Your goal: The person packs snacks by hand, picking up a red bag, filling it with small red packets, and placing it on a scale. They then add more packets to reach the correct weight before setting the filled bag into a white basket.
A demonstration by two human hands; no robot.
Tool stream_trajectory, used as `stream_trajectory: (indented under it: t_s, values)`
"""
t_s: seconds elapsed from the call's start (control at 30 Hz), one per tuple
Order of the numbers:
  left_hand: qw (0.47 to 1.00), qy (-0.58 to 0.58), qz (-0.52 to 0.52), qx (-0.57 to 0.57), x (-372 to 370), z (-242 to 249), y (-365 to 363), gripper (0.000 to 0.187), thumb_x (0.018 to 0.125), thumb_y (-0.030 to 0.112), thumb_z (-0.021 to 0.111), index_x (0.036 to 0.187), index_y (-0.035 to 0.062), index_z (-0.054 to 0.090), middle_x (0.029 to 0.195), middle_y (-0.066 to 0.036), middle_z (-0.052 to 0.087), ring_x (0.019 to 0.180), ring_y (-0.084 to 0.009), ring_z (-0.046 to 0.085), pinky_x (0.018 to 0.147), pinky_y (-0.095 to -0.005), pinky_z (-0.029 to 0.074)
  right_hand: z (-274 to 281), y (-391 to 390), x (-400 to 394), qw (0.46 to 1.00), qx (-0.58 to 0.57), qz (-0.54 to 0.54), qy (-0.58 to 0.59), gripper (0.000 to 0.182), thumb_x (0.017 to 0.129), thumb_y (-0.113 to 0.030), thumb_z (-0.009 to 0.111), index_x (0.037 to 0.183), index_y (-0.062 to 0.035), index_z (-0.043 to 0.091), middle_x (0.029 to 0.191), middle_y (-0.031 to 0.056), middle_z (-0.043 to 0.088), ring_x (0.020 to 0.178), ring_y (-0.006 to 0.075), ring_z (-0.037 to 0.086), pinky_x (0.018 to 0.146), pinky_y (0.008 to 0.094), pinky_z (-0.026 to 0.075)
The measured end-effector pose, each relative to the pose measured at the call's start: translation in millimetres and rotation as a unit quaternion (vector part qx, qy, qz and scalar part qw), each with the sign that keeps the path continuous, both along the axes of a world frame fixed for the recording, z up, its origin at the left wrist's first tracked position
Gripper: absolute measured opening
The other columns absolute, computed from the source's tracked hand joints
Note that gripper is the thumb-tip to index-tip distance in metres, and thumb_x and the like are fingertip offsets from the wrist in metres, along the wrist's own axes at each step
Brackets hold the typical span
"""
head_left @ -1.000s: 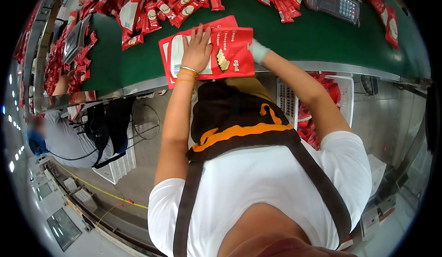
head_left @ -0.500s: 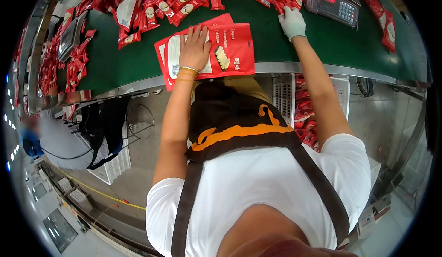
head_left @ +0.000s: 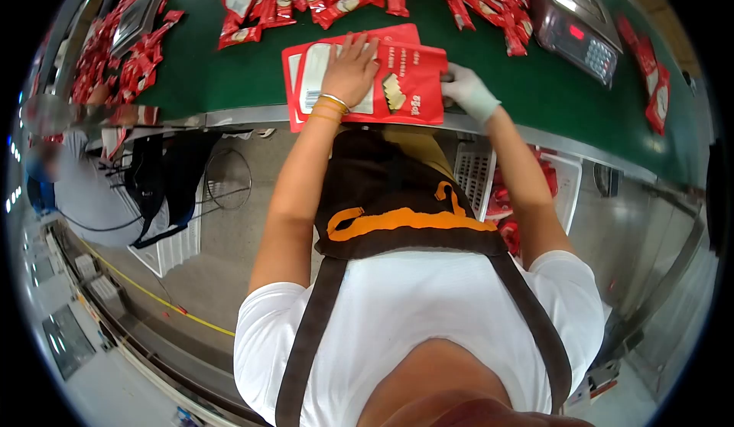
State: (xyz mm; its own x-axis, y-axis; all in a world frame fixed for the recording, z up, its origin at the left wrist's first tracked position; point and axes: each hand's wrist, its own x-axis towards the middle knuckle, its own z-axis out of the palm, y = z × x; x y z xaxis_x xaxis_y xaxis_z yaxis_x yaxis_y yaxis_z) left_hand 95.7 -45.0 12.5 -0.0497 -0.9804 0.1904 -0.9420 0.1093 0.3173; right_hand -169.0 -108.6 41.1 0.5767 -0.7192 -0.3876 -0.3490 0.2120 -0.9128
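Two large flat red pouches lie overlapping at the front edge of the green table. My left hand [head_left: 350, 71], bare with bangles at the wrist, rests on the upper pouch [head_left: 417, 83] with its fingers spread. My right hand [head_left: 468, 92], in a white glove, is at that pouch's right edge, its fingers closed around the edge. Its fingertips are partly hidden. Behind the pouches lies a heap of small red packets [head_left: 344, 3].
A scale [head_left: 585, 33] with a red display stands at the back right, larger red packets [head_left: 657, 98] beyond it. Another scale [head_left: 138, 18] is at the far left. White crates [head_left: 475, 168] stand below the table edge. A seated person [head_left: 99, 198] is at the left.
My right hand has come back from the packet heap to the pouch's right edge. My left hand stays on the pouch. The camera view has shifted.
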Motion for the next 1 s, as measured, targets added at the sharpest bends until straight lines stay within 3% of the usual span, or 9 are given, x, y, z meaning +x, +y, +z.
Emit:
stream_trajectory:
  t_s: [0.1, 0.57, 0.7, 0.77, 0.83, 0.87, 0.9, 0.97, 1.0]
  values:
    - [0.999, -0.044, 0.002, -0.001, 2, -2, -1, 0.054, 0.098, 0.038, 0.037, 0.147, 0.0154, 0.038, 0.154, -0.011, 0.033, 0.145, -0.0319, 0.023, 0.118, -0.051, 0.014, -104, -16, 31, 0.977, -0.096, 0.081, -0.174, 0.036, 0.09, -0.014, 0.065, 0.123, -0.0035, 0.059, 0.119, 0.0067, 0.065, 0.102, 0.0153, 0.061, 0.09, 0.0334, 0.051]
    - [0.994, -0.088, 0.01, -0.07, -11, 9, 5, 0.058, 0.096, 0.043, 0.044, 0.146, 0.0146, 0.04, 0.15, -0.015, 0.038, 0.139, -0.0364, 0.033, 0.114, -0.0527, 0.021, -104, -15, 77, 0.968, -0.145, 0.181, -0.099, 0.034, 0.092, -0.008, 0.06, 0.126, -0.0042, 0.058, 0.124, 0.0076, 0.062, 0.109, 0.0148, 0.059, 0.095, 0.0334, 0.048]
    - [0.994, -0.108, 0.022, -0.01, -13, 19, -19, 0.055, 0.095, 0.044, 0.045, 0.144, 0.0192, 0.044, 0.146, -0.013, 0.043, 0.135, -0.0341, 0.038, 0.112, -0.0536, 0.023, -105, -20, 71, 0.959, -0.174, 0.199, -0.104, 0.034, 0.092, -0.009, 0.06, 0.126, -0.0042, 0.058, 0.125, 0.008, 0.062, 0.109, 0.015, 0.059, 0.095, 0.0334, 0.048]
    - [0.986, -0.009, 0.006, 0.165, -14, 32, -51, 0.045, 0.092, 0.044, 0.05, 0.129, 0.019, 0.058, 0.131, -0.012, 0.056, 0.12, -0.0306, 0.053, 0.105, -0.0522, 0.032, -104, -26, 61, 0.948, -0.204, 0.22, -0.102, 0.034, 0.092, -0.009, 0.06, 0.126, -0.0042, 0.058, 0.125, 0.0082, 0.062, 0.109, 0.0152, 0.058, 0.095, 0.0334, 0.048]
    - [0.978, -0.006, -0.052, 0.204, -13, 36, -74, 0.037, 0.091, 0.041, 0.054, 0.117, 0.0159, 0.062, 0.118, -0.012, 0.061, 0.111, -0.0307, 0.057, 0.098, -0.0503, 0.037, -86, -34, 49, 0.911, -0.303, 0.26, -0.102, 0.034, 0.092, -0.009, 0.06, 0.126, -0.0041, 0.058, 0.125, 0.0085, 0.062, 0.11, 0.0153, 0.058, 0.096, 0.0334, 0.048]
    - [0.963, -0.004, -0.101, 0.249, -13, 37, -84, 0.031, 0.09, 0.038, 0.058, 0.105, 0.0129, 0.066, 0.106, -0.011, 0.067, 0.102, -0.0308, 0.062, 0.091, -0.0484, 0.043, -62, -26, 30, 0.969, -0.17, 0.157, -0.086, 0.037, 0.093, -0.016, 0.061, 0.128, -0.0029, 0.057, 0.129, 0.0117, 0.059, 0.115, 0.0186, 0.057, 0.099, 0.0327, 0.045]
    - [0.965, -0.009, -0.112, 0.237, -11, 33, -87, 0.031, 0.09, 0.038, 0.058, 0.105, 0.0129, 0.066, 0.106, -0.011, 0.067, 0.102, -0.0308, 0.062, 0.091, -0.0484, 0.043, -35, -21, 15, 0.969, -0.183, 0.147, -0.083, 0.037, 0.093, -0.016, 0.061, 0.128, -0.0029, 0.057, 0.129, 0.0117, 0.059, 0.115, 0.0186, 0.057, 0.099, 0.0327, 0.045]
    - [0.988, 0.065, -0.116, 0.081, -12, 23, -84, 0.021, 0.087, 0.029, 0.063, 0.092, 0.0087, 0.063, 0.084, -0.013, 0.066, 0.087, -0.0351, 0.063, 0.078, -0.0449, 0.047, -2, -17, -6, 0.952, -0.217, -0.198, -0.089, 0.045, 0.091, -0.023, 0.064, 0.128, -0.0004, 0.055, 0.13, 0.0131, 0.058, 0.116, 0.0196, 0.056, 0.101, 0.0321, 0.043]
    - [0.987, 0.06, -0.127, 0.078, -22, 35, -82, 0.021, 0.087, 0.029, 0.063, 0.092, 0.0087, 0.063, 0.084, -0.013, 0.066, 0.087, -0.0351, 0.063, 0.078, -0.0449, 0.047, 12, -19, -13, 0.948, -0.221, -0.209, -0.091, 0.045, 0.091, -0.023, 0.064, 0.128, -0.0004, 0.055, 0.13, 0.0131, 0.058, 0.116, 0.0196, 0.056, 0.101, 0.0321, 0.043]
